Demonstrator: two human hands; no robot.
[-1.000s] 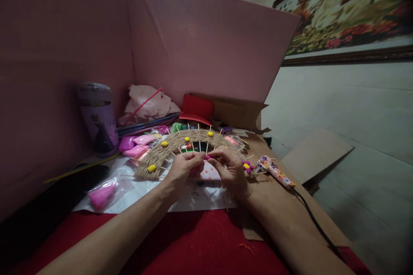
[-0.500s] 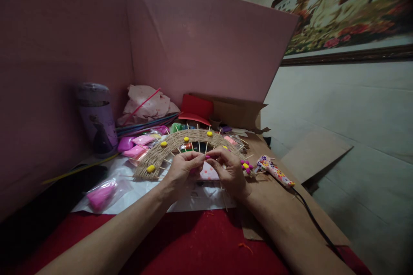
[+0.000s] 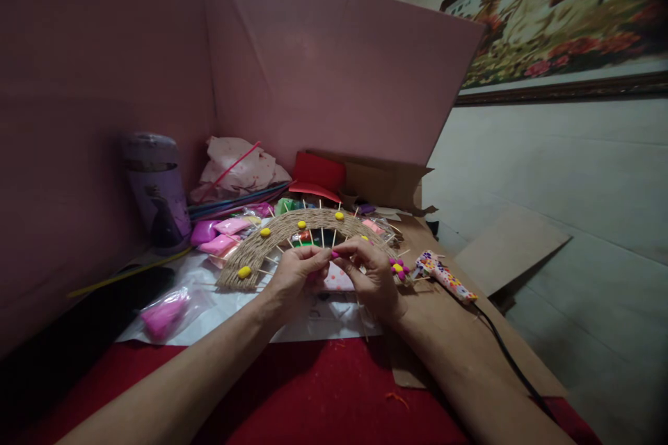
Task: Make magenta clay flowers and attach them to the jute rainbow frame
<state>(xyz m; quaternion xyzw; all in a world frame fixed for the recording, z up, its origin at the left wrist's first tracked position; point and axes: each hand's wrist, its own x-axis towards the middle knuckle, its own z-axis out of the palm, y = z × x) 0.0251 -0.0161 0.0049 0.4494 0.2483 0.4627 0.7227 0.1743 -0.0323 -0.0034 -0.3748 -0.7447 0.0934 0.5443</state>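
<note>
My left hand (image 3: 295, 277) and my right hand (image 3: 373, 278) meet at the fingertips, both closed in a pinch. Between them is a small piece of magenta modelling clay (image 3: 335, 254); more magenta shows under my left fingers, mostly hidden. Just behind my hands lies an arch of woven twine (image 3: 282, 228) with thin wooden sticks poking out along both edges. Yellow clay dots (image 3: 244, 272) are spaced along it. At its right end, a flower (image 3: 399, 268) has magenta petals around a yellow centre. My hands hide part of the arch's inner side.
A patterned glue gun (image 3: 446, 278) with a black cord lies on cardboard (image 3: 470, 341) at right. Bagged pink clay (image 3: 165, 316) rests at left, near a purple tumbler (image 3: 158, 195). Pink panels (image 3: 323, 62) stand behind and left. Red cloth (image 3: 313, 393) covers the near side.
My fingertips have shifted very slightly around the magenta clay. Everything else stays where it was.
</note>
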